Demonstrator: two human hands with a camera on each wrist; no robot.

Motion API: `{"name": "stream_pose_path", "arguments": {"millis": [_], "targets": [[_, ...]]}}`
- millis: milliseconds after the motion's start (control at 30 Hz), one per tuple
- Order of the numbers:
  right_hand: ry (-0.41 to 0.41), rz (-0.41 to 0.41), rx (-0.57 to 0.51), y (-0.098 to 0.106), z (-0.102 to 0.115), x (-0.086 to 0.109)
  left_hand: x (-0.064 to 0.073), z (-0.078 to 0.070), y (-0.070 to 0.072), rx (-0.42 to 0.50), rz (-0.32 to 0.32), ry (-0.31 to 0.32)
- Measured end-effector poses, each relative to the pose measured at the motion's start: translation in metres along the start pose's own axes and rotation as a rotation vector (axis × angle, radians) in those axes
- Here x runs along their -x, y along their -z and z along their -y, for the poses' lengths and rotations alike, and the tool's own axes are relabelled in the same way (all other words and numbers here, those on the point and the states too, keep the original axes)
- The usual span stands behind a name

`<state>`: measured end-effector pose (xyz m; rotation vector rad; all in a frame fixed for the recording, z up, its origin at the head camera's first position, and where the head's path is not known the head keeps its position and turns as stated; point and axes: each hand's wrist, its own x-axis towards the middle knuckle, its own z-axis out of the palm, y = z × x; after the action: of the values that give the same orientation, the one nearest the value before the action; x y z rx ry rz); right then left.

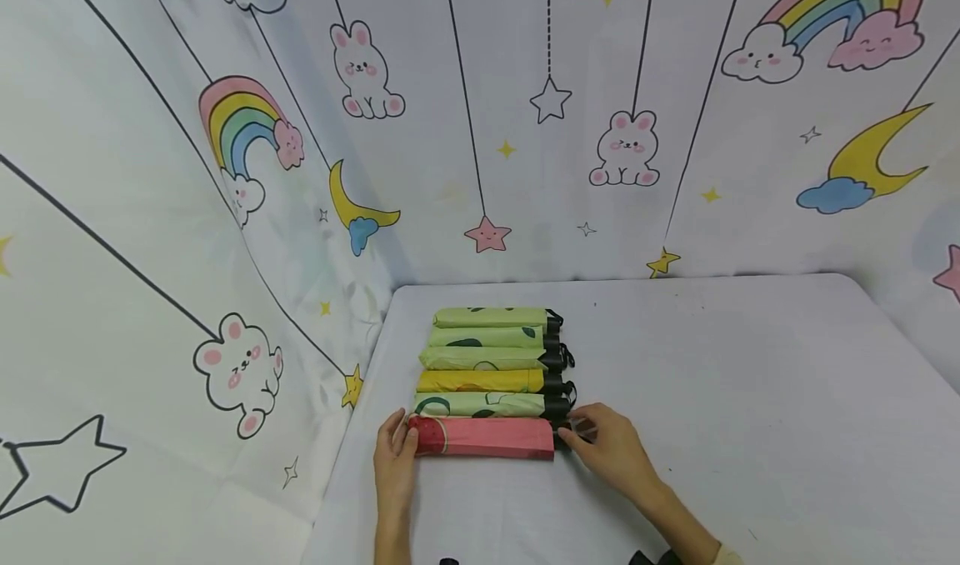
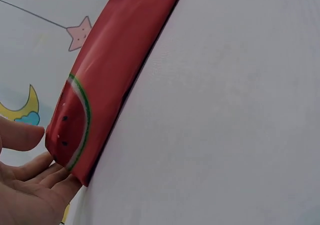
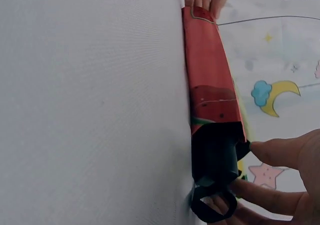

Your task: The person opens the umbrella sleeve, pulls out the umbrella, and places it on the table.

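Observation:
A folded umbrella in a red watermelon-print sleeve (image 1: 487,437) lies nearest the person, at the front of a row of folded umbrellas. At its closed left end is my left hand (image 1: 395,457), fingers fairly straight and touching that end; the left wrist view shows the thumb (image 2: 22,135) raised apart from the fingers. My right hand (image 1: 611,448) is at the other end, beside the black handle (image 3: 215,157) with its wrist strap (image 3: 214,205). The right thumb touches a black part beside the handle, and the fingers extend behind the strap, partly hidden.
Behind the red one lie a pale green umbrella (image 1: 480,404), a yellow umbrella (image 1: 480,381) and several more green ones, handles to the right. The white table (image 1: 750,398) meets a patterned cloth backdrop (image 1: 480,165). Dark objects (image 1: 448,561) show at the front edge.

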<state>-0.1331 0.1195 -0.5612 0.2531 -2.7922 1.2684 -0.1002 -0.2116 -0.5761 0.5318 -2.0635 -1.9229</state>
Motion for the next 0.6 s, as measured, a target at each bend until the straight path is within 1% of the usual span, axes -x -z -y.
{"name": "stream_pose_path", "arguments": {"millis": [200, 400, 533, 600], "targets": [[-0.004, 0.008, -0.005, -0.001, 0.001, 0.0, 0.001, 0.001, -0.005, 0.06, -0.076, 0.02], [-0.034, 0.045, 0.018, -0.005, -0.002, -0.001, 0.003, 0.002, -0.01, 0.159, -0.143, 0.029], [-0.058, 0.068, 0.007, -0.006, -0.004, -0.002, 0.004, 0.002, -0.013, 0.227, -0.189, 0.026], [-0.07, 0.076, 0.003, -0.006, -0.004, -0.003, 0.004, 0.002, -0.014, 0.268, -0.211, 0.035]]}}
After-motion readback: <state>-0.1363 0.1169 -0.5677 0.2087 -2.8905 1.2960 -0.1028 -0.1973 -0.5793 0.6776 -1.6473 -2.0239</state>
